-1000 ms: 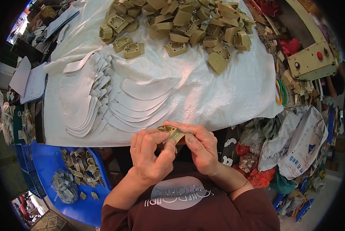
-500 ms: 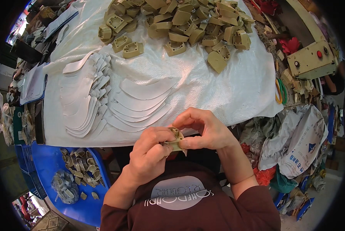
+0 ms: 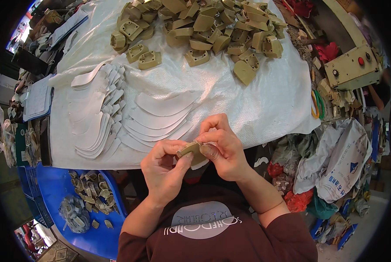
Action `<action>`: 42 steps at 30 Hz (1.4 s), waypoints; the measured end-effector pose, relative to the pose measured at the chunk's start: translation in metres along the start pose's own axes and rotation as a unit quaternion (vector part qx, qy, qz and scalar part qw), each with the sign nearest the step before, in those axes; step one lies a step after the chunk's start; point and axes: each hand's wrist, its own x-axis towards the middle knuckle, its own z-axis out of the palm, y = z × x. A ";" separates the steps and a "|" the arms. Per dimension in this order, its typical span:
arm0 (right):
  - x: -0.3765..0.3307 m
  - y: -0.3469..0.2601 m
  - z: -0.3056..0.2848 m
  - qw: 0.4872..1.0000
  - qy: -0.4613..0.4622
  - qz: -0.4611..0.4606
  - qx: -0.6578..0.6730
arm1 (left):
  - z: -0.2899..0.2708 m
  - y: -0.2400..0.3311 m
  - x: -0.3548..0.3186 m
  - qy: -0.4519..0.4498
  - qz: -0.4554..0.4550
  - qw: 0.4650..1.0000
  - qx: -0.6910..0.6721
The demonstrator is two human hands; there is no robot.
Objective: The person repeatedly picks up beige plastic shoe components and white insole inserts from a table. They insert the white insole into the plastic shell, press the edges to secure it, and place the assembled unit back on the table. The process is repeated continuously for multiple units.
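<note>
Between my two hands, over my lap at the near edge of the table, is an olive shoe heel (image 3: 192, 153). My left hand (image 3: 164, 169) grips its left end, thumb on the near face. My right hand (image 3: 225, 152) pinches the right end between thumb and fingers. A white edge shows under the heel, and I cannot make out how it is attached. Just beyond my hands, curved white pieces (image 3: 162, 105) lie fanned out, with a thicker overlapping stack (image 3: 88, 113) to their left. A large heap of similar olive heels (image 3: 208, 30) covers the far side.
White woven sheeting (image 3: 256, 105) covers the table. At the left stands a blue tray (image 3: 55, 183) with small pieces and a plastic bag. On the right are crumpled bags (image 3: 339, 157), a control box (image 3: 352, 67) and a curled white scrap (image 3: 261, 161).
The heel has been turned, so its smooth side shows instead of its holed face. My left hand shifted slightly left. A white scrap now appears right of my right wrist.
</note>
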 end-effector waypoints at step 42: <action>0.005 -0.007 0.006 0.981 0.017 -0.112 -0.157 | -0.001 -0.012 -0.002 -0.098 -0.054 0.992 -0.060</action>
